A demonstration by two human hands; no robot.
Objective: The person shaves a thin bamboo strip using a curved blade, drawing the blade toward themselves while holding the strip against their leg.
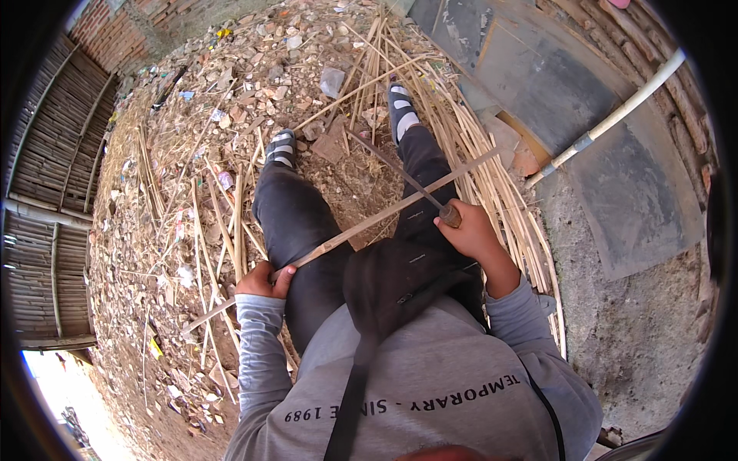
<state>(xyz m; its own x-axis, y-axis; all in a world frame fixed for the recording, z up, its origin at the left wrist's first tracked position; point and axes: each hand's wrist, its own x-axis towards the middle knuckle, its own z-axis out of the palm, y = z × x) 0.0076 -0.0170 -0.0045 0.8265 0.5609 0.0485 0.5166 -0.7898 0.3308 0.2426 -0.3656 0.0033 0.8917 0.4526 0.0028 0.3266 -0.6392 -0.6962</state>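
My left hand [265,283] is closed around a long, flat bamboo strip [361,227] near its lower left end. The strip slants across my thighs, up to the right, and its far end lies over a pile of sticks. In my right hand [473,230] is a knife [400,169], gripped by its wooden handle, with the long, narrow blade pointing up and left. Close to the handle the blade crosses the strip; whether it cuts into it I cannot tell. A dark bag [392,280] rests on my lap.
Many split bamboo strips [511,223] lie along my right leg, and more sticks [238,223] are scattered left. Rubble and litter [261,69] cover the ground. Dark sheets [546,84] and a pale pole [615,115] lie at the right. A bamboo wall [46,169] stands left.
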